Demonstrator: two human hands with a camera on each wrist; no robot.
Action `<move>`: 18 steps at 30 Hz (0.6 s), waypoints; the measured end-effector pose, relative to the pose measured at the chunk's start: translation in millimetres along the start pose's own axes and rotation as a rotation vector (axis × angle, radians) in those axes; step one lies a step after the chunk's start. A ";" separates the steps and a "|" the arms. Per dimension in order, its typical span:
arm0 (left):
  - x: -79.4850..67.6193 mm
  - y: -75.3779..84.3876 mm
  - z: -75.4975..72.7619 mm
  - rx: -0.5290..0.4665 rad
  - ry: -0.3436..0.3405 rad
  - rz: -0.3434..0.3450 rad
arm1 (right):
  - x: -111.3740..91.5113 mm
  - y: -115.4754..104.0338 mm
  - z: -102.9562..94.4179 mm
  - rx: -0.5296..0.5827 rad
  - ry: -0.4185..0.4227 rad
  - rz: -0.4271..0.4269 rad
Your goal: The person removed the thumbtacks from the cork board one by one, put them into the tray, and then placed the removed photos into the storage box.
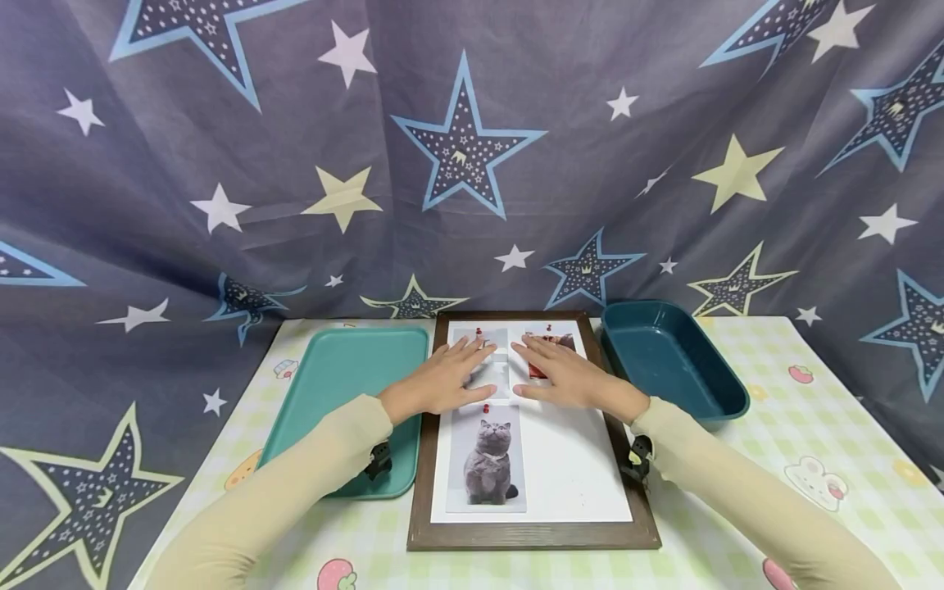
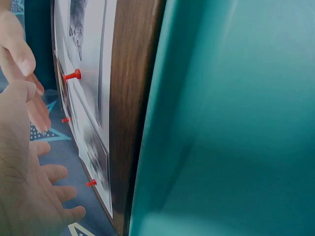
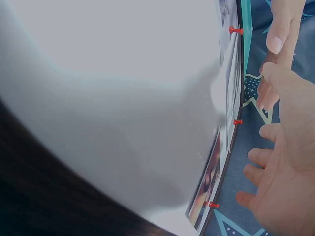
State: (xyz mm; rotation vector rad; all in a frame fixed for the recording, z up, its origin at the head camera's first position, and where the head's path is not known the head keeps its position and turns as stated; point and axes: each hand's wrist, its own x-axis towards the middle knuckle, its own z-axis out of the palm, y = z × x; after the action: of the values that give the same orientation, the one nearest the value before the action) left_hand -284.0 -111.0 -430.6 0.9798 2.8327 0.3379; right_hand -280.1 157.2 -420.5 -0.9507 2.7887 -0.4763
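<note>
A brown-framed white board point(image 1: 575, 467) lies on the table with several pictures fixed to it by red push pins point(image 1: 486, 409). At its lower left is a photo of a grey cat point(image 1: 488, 467). Over the upper left picture hovers my left hand point(image 1: 442, 378), its fingers spread. My right hand point(image 1: 564, 377) is spread over the upper right picture point(image 1: 538, 370), which shows red and dark parts and is partly hidden. Both wrist views show the palms apart from the board, holding nothing. The left hand point(image 2: 29, 172) and right hand point(image 3: 290, 172) appear there with fingers extended.
A green tray point(image 1: 347, 377) lies left of the board, close to its frame. To the right stands a dark teal deep basin point(image 1: 667, 352). A checkered tablecloth point(image 1: 782, 426) covers the table, and a starry curtain point(image 1: 442, 246) hangs behind.
</note>
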 end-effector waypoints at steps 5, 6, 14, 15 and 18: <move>-1.0 -2.3 -0.4 -0.014 0.005 0.005 | 3.1 -4.4 -4.4 0.000 0.030 -0.016; -1.0 -3.1 -0.3 -0.016 0.005 0.007 | 4.2 -5.0 -5.0 -0.001 0.036 -0.021; 3.0 -9.4 -3.1 0.014 0.028 0.040 | 17.5 -10.3 -7.6 -0.005 0.092 -0.050; 3.6 -10.0 -4.0 0.018 0.033 0.042 | 19.5 -11.2 -7.9 -0.006 0.098 -0.051; 5.3 -11.9 -6.2 0.020 0.056 0.045 | 25.5 -13.1 -8.0 -0.006 0.106 -0.058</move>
State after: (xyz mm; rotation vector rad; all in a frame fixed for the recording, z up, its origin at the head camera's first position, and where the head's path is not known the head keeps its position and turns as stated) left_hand -296.4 -117.9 -427.8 1.0550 2.8725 0.3480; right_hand -294.7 133.7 -409.6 -1.0389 2.8640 -0.5422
